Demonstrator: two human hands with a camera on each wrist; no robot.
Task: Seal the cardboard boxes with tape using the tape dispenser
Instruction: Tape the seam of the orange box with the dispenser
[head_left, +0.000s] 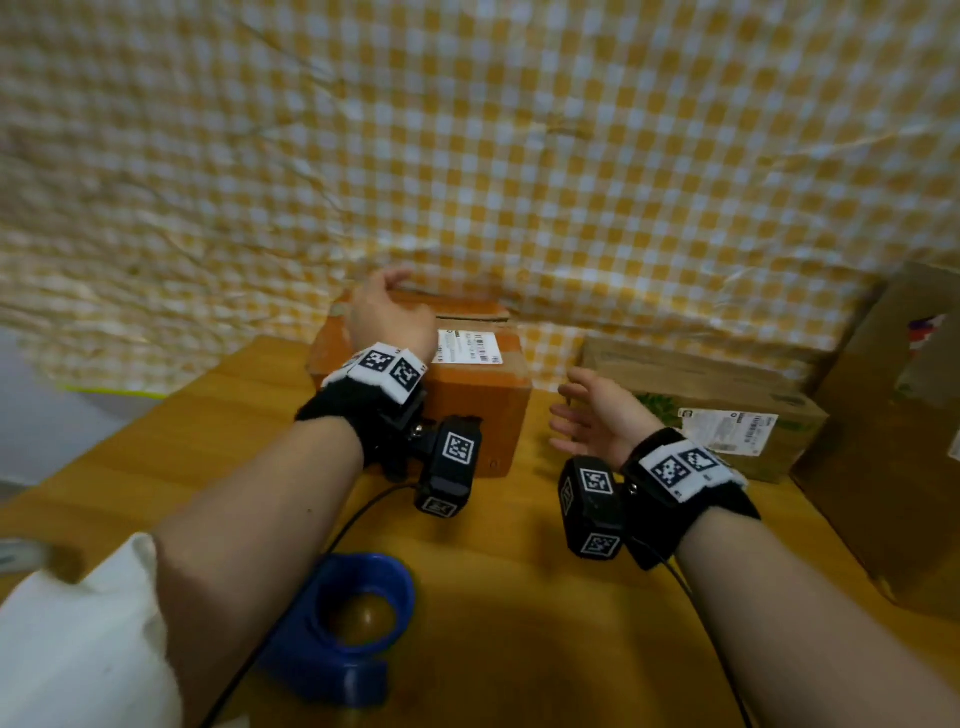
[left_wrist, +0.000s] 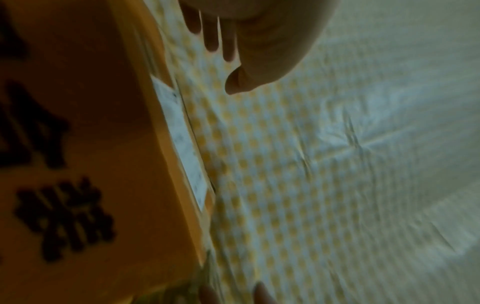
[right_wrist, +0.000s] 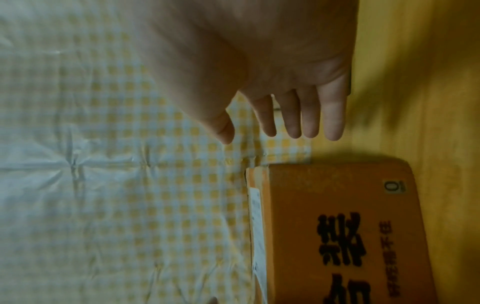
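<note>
An orange cardboard box (head_left: 467, 410) stands in the middle of the wooden table, with a white label (head_left: 470, 347) on top and a dark slit between its top flaps. My left hand (head_left: 387, 304) hovers over the box's far left top corner with its fingers (left_wrist: 211, 35) loosely extended; whether it touches the box (left_wrist: 91, 144) I cannot tell. To the right of the box (right_wrist: 337, 226), my right hand (head_left: 582, 415) is held open and empty, its fingers (right_wrist: 293, 119) straight and spread. The blue tape dispenser (head_left: 353, 613) lies near the front edge, between my forearms, with no hand on it.
A flat brown box (head_left: 727, 395) with a white label and a larger cardboard box (head_left: 893, 441) stand at the right. A yellow-and-white checked cloth (head_left: 519, 156) hangs close behind the boxes. Bare wooden tabletop (head_left: 519, 597) lies between dispenser and boxes. Cables run from both wrist cameras.
</note>
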